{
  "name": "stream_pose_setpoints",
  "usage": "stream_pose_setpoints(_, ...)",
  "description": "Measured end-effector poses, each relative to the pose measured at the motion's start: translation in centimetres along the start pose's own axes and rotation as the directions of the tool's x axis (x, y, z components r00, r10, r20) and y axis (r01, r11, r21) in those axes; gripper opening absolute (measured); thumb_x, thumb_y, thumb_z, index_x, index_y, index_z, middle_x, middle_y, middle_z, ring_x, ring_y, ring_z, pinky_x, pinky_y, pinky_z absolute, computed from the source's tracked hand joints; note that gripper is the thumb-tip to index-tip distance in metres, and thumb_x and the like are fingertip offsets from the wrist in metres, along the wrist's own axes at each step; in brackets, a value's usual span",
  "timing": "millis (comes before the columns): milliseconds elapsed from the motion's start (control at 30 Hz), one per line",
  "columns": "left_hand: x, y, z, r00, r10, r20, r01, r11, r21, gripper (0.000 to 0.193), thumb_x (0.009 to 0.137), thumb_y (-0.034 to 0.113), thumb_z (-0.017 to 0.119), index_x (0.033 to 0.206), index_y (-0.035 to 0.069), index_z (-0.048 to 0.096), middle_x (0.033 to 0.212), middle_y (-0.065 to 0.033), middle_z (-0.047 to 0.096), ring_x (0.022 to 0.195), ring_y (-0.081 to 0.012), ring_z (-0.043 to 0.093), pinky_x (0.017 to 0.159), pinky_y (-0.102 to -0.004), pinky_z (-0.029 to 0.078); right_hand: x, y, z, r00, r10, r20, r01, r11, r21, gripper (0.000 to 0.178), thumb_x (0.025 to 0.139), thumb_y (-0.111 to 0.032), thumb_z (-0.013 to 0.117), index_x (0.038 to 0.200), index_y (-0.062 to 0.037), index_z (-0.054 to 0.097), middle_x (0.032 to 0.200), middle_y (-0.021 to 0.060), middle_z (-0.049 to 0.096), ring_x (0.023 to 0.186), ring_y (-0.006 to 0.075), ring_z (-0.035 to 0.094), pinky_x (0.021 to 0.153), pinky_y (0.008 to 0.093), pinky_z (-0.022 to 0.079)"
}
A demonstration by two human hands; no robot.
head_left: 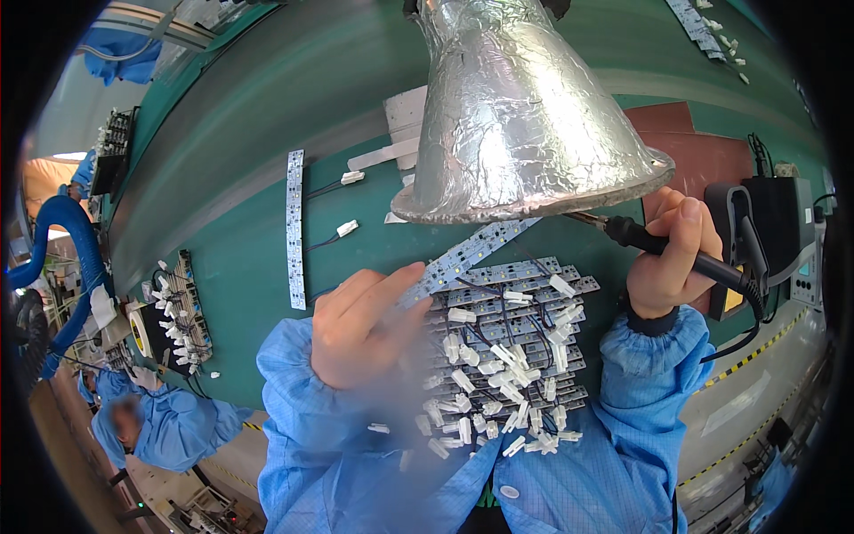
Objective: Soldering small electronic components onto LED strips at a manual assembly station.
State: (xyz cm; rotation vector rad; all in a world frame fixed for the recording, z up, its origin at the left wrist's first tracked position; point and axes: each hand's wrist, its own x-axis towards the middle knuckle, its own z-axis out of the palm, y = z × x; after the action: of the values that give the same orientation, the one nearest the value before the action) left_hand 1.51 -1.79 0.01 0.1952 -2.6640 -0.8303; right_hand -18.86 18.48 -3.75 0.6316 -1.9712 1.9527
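At far left, a co-worker in blue [182,427] sits well apart from you, and nearer, a row of boards with white connectors [184,311] stands at the edge of your green mat [236,258]. Next comes a lone LED strip [296,231] lying lengthwise, with white-plugged leads [347,229] reaching out from its right side; keep your left elbow and sleeve from dragging those.

Your left hand [363,320] has its fingers closed over the near end of a second strip, the held LED strip [480,252]; blur hides part of the grip, so I cannot tell how the thumb sits. That strip slants up and rightward above the piled LED boards [569,289], its far end running under the foil-wrapped hood [534,125]. I'd steady it from that near end, fingers well away from the heat, and watch that loose wires from the pile don't lift it.

Your right hand [676,254] pinches the soldering iron [658,240] like a pen, its tip close to the hood's rim. Whether the tip touches the strip I cannot tell. A light, brief touch should serve best, with the cord hanging slack beside the soldering station [778,227] at far right.
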Motion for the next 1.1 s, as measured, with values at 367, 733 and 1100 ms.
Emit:
stream_pose_setpoints(367,-0.1,0.1,0.0,0.999,-0.038,0.009,0.038,0.999,-0.012,0.042,0.065,0.002,0.079,0.107,-0.001,0.07,0.067,-0.0083,0.053,0.055,-0.0214,0.053,0.049,-0.0329,0.042,-0.1,0.6,-0.6,1.0,-0.027,-0.005,0.027,0.999,-0.018,0.041,0.097,-0.023,0.051,0.067,0.0051,0.057,0.059,0.0054,0.053,0.053,0.0107,0.047,0.051,0.0264,0.036)
stream_pose_setpoints(733,-0.1,0.0,0.0,0.999,-0.052,0.002,0.052,0.999,-0.014,0.041,0.066,0.002,0.079,0.106,-0.001,0.071,0.066,-0.0082,0.053,0.055,-0.0214,0.052,0.05,-0.0333,0.043,-0.1,-0.7,-0.2,0.998,0.068,0.014,-0.068,0.997,-0.039,0.043,0.097,-0.019,0.05,0.059,0.0018,0.046,0.06,0.0075,0.048,0.061,0.014,0.044,0.069,0.0305,0.042)
stream_pose_setpoints(1100,-0.1,-0.1,0.1,0.999,-0.04,-0.003,0.04,0.999,-0.015,0.042,0.065,0.002,0.079,0.106,-0.001,0.071,0.065,-0.008,0.052,0.054,-0.0209,0.051,0.049,-0.0335,0.042,0.3,-0.6,-0.7,0.996,0.046,-0.081,-0.049,0.998,-0.036,0.041,0.097,-0.019,0.049,0.06,0.0004,0.047,0.06,0.009,0.049,0.06,0.0139,0.044,0.064,0.0287,0.041)
